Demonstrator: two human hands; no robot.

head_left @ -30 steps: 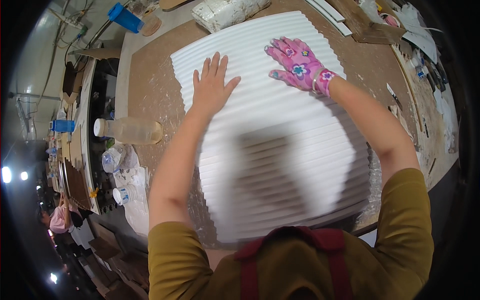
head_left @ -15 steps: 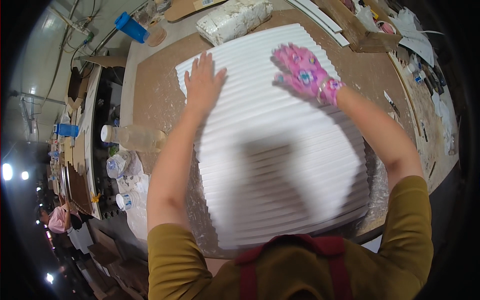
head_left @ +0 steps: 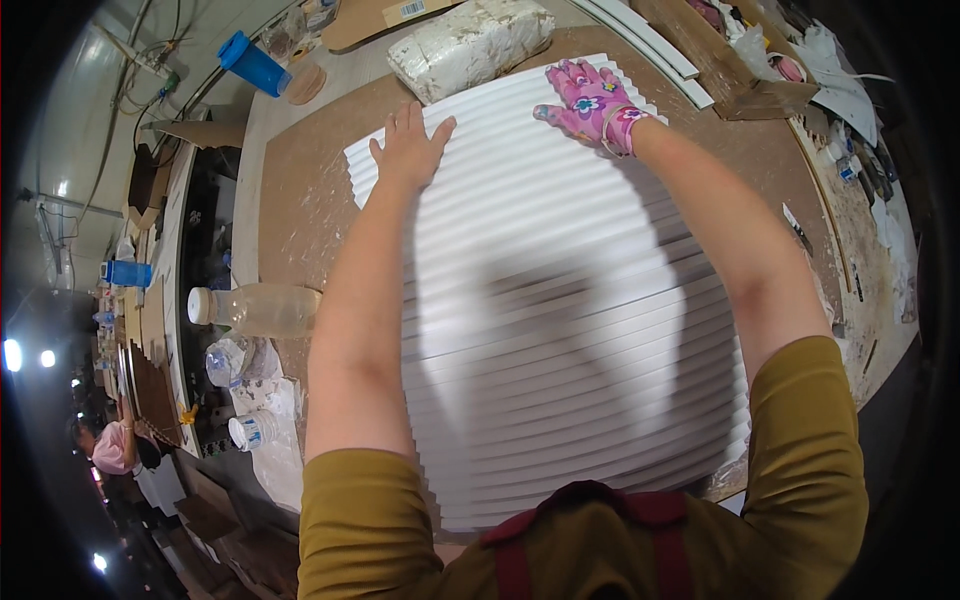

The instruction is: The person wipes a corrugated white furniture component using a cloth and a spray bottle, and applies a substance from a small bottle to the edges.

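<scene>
A large white corrugated sheet (head_left: 520, 220) lies across the brown board in front of me, its ridges running from side to side. Bare and flat, my left hand (head_left: 412, 148) rests on the sheet's far left part with the fingers spread. My right hand (head_left: 588, 103) wears a pink flowered glove and lies on the far right part, its fingers stretched out and thumb apart. Neither hand grasps anything. Shadows of my head and arms fall over the middle and near part of the sheet, and its nearest edge is partly hidden by my body.
Beyond the sheet sits a white plaster-smeared block (head_left: 470, 45). A blue cup (head_left: 254, 63) is at the far left, a cloudy bottle (head_left: 265, 310) beside my left forearm. At the far right are white strips (head_left: 640, 45), a cardboard box (head_left: 750, 90) and a knife (head_left: 797, 228).
My gloved right hand has slid farther away, toward the sheet's far edge. The left hand stays near the far left corner. The view has shifted slightly.
</scene>
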